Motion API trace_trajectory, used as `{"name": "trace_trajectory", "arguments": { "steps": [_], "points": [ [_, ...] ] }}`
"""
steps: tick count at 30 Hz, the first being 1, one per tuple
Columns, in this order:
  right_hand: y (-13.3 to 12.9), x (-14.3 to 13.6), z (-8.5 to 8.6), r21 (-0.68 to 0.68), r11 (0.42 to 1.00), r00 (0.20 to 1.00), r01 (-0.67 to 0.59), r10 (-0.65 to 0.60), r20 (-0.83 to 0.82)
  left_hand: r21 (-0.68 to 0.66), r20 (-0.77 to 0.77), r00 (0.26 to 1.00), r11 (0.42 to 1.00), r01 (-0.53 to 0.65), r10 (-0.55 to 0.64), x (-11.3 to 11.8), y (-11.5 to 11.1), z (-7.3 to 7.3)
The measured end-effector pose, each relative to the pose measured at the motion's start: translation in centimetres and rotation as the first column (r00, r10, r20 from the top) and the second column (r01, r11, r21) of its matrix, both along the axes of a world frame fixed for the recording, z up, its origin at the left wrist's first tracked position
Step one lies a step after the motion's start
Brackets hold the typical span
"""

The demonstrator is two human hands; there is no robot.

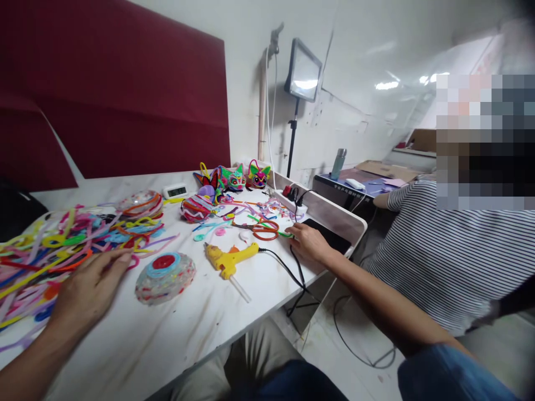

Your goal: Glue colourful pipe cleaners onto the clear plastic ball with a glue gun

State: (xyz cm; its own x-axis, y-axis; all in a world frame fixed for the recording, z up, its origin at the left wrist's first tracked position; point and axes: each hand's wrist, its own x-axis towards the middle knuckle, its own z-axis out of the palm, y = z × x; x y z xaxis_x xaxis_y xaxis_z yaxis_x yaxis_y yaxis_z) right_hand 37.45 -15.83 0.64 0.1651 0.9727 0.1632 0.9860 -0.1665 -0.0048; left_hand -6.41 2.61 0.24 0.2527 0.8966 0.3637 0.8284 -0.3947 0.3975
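My left hand (94, 284) is over the left part of the white table, beside a pile of coloured fuzzy strips (62, 245); its fingers point right, close to a pink loop, and whether they hold it I cannot make out. Right of it lies a clear dome (165, 281) with a blue and red spiral on top. A yellow glue gun (229, 259) with a clear stick rests in the middle. My right hand (308, 240) is at the right, its fingertips at a green strip (285, 234), next to orange-handled scissors (265, 229) and a black tablet-like slab (328, 235).
Small cat-like figures (234, 179) and a digital clock (175, 192) stand along the back. A power strip (295, 205) is at the right edge, with cables hanging down. At the right sits a person in a striped shirt (438, 256).
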Motion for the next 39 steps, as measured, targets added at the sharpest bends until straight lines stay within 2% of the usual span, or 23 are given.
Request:
{"name": "trace_trajectory", "arguments": {
  "steps": [4, 8, 14, 21, 24, 28, 31, 33, 35, 36, 38, 39],
  "points": [
    [1.9, -0.3, 0.9, -0.149, 0.989, 0.994, -0.017, 0.034, 0.107, 0.003, 0.006, 1.0, 1.0, 0.006, -0.006, 0.0, -0.2, -0.1],
    [3.0, -0.3, 2.2, -0.197, 0.98, 0.975, -0.025, 0.067, 0.212, -0.004, 0.023, 0.999, 1.0, 0.031, -0.031, 0.0, 0.2, -0.6],
    [5.1, 0.3, 5.5, -0.106, 0.992, 0.939, -0.065, 0.096, 0.33, 0.016, 0.022, 0.998, 0.998, 0.058, -0.059, -0.1, 0.8, -1.3],
    [7.5, 0.0, 9.2, 0.013, 0.988, 0.916, -0.156, 0.14, 0.375, -0.02, 0.013, 0.999, 0.999, 0.034, -0.034, -0.2, 0.7, -1.1],
    [7.3, -0.2, 11.1, 0.071, 0.98, 0.92, -0.184, 0.146, 0.363, -0.014, 0.023, 0.999, 0.999, 0.036, -0.035, -0.3, 0.7, -1.2],
    [5.6, -0.2, 13.5, 0.146, 0.963, 0.931, -0.225, 0.169, 0.323, 0.018, 0.034, 0.998, 0.998, 0.057, -0.057, -0.4, 0.9, -1.7],
    [3.6, -0.2, 14.4, 0.229, 0.94, 0.938, -0.253, 0.181, 0.295, 0.136, 0.053, 0.996, 0.989, 0.063, -0.071, -0.4, 0.5, -1.7],
    [2.2, -0.7, 14.0, 0.3, 0.906, 0.938, -0.3, 0.224, 0.264, 0.331, 0.074, 0.992, 0.941, 0.069, -0.099, -0.2, -0.4, -1.2],
    [0.8, -1.7, 12.8, 0.423, 0.788, 0.893, -0.448, 0.418, 0.166, 0.575, 0.073, 0.981, 0.811, 0.105, -0.178, 0.1, -2.2, -0.2],
    [0.2, -2.4, 12.0, 0.447, 0.735, 0.853, -0.51, 0.5, 0.151, 0.652, 0.049, 0.976, 0.747, 0.131, -0.214, 0.5, -3.3, 0.4],
    [-0.9, -4.4, 10.4, 0.448, 0.648, 0.767, -0.616, 0.623, 0.155, 0.752, -0.142, 0.93, 0.574, 0.323, -0.338, 1.4, -6.0, 1.5],
    [-1.4, -5.5, 9.7, 0.431, 0.617, 0.728, -0.659, 0.668, 0.157, 0.738, -0.248, 0.891, 0.522, 0.429, -0.381, 2.1, -7.3, 1.9]
  ]
}}
